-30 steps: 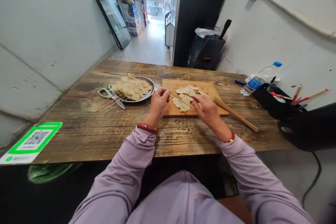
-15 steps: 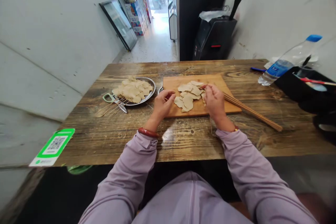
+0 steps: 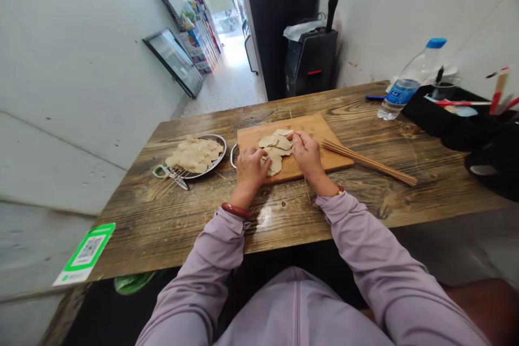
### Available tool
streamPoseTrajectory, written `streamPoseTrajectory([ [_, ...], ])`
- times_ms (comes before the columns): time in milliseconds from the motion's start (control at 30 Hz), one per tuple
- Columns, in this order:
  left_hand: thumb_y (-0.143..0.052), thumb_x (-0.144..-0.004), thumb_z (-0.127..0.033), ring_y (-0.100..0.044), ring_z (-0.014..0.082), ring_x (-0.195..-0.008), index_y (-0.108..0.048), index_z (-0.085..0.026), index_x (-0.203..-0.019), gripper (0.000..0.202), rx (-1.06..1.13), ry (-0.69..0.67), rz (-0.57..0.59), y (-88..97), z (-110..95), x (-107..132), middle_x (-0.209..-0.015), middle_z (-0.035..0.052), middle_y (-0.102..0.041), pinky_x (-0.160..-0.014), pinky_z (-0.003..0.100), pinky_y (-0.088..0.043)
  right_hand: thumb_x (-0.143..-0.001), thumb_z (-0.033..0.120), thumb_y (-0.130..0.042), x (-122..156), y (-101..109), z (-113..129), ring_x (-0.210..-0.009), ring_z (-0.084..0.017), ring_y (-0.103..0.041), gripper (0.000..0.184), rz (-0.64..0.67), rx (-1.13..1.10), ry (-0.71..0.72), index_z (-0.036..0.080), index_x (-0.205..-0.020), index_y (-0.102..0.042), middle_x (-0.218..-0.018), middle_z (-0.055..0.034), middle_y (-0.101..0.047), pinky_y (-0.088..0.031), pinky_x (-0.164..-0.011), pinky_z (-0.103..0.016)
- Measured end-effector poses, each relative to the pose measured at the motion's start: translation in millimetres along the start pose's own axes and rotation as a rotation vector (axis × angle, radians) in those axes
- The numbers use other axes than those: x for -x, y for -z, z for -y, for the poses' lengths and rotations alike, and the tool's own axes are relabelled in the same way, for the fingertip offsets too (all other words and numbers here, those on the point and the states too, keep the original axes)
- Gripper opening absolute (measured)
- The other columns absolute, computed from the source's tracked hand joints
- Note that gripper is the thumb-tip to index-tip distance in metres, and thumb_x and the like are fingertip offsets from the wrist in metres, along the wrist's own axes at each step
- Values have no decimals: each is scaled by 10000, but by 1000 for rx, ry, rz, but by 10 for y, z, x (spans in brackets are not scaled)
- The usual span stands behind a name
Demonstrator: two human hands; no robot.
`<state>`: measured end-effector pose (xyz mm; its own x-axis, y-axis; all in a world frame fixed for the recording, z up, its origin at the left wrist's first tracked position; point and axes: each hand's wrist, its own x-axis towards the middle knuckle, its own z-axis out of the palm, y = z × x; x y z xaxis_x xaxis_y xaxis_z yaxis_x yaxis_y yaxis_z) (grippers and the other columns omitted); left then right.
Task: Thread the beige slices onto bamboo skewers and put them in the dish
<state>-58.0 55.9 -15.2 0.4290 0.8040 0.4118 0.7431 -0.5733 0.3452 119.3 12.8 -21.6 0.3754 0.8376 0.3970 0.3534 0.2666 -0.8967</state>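
On a wooden cutting board (image 3: 284,174) lies a loose pile of thin beige slices (image 3: 275,162). My left hand (image 3: 250,168) is at the pile's left edge, thumb and forefinger closed around the edge of one slice. At the pile's right side, my right hand (image 3: 307,155) has its fingers pinched together. A thin skewer (image 3: 307,190) runs under or through that hand; its middle is hidden by the fingers. To the right, a bundle of wooden sticks (image 3: 373,163) rests partly on the board.
Left of the board, a metal plate (image 3: 219,161) holds skewered slices (image 3: 194,154); scissors (image 3: 178,178) lie beside it. A water bottle (image 3: 401,92) and a black organizer (image 3: 430,113) stand at the right. A QR-code card (image 3: 87,251) is at the table's left corner.
My left hand has moved right onto the edge of the pile. My right hand stays pinched by the slices. The view has tilted and turned slightly right.
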Motion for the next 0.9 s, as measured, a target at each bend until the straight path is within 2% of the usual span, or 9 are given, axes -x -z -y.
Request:
streamPoseTrajectory([
  [133, -713, -847, -243, -592, 287, -979, -712, -216, -850, 27, 61, 17, -2, -47, 36, -20, -931, 89, -657, -908, 407, -447, -1010, 461, -415, 11, -32, 56, -700, -186, -598, 343, -116, 11, -20, 231, -912, -649, -659, 2, -581, -445, -613, -264],
  [300, -647, -881, -187, -593, 271, -978, -666, -221, -774, 114, 124, -51, -26, -23, -44, -22, -909, 85, -660, -929, 396, -437, -984, 371, -435, 40, -44, 97, -721, -186, -616, 285, -79, 18, -11, 223, -880, -655, -686, -6, -613, -462, -657, -273],
  [400, -648, -859, -158, -598, 245, -927, -626, -216, -741, 134, 214, -40, -49, -13, -64, -27, -868, 66, -653, -890, 370, -441, -988, 390, -446, 61, -52, 102, -712, -187, -617, 293, -43, 18, -8, 222, -887, -664, -683, -8, -611, -464, -659, -276],
  [500, -666, -806, -130, -580, 176, -741, -594, -207, -726, 132, 395, 110, -72, -20, -18, -44, -736, 10, -609, -763, 307, -445, -994, 451, -460, 66, -72, 84, -685, -181, -607, 334, -25, 4, -21, 220, -881, -673, -641, 2, -584, -458, -638, -266],
  [633, -695, -769, -192, -570, 113, -555, -559, -196, -772, 136, 875, 420, -109, 37, 62, -51, -648, -44, -572, -563, 228, -409, -983, 460, -479, 73, -109, 32, -585, -160, -552, 348, 7, -23, -28, 205, -881, -692, -582, 22, -549, -425, -583, -255],
  [700, -718, -743, -213, -594, 104, -523, -554, -191, -822, 184, 1096, 518, -125, 105, 75, -39, -644, -56, -578, -505, 202, -386, -969, 442, -491, 91, -127, 9, -536, -151, -510, 333, 46, -17, -33, 199, -886, -703, -551, 33, -528, -394, -547, -251],
  [833, -757, -671, -180, -645, 98, -546, -610, -163, -954, 319, 1360, 588, -116, 243, 56, 0, -722, -43, -643, -515, 189, -444, -925, 440, -533, 149, -158, -17, -543, -151, -523, 333, 116, 32, -8, 179, -927, -740, -581, 19, -579, -382, -540, -256],
  [900, -750, -662, -165, -656, 95, -559, -628, -150, -952, 314, 1429, 608, -85, 277, 40, 23, -754, -25, -672, -555, 200, -490, -908, 466, -550, 174, -172, -30, -564, -156, -537, 368, 129, 43, 6, 169, -982, -755, -611, 10, -602, -389, -550, -259],
])
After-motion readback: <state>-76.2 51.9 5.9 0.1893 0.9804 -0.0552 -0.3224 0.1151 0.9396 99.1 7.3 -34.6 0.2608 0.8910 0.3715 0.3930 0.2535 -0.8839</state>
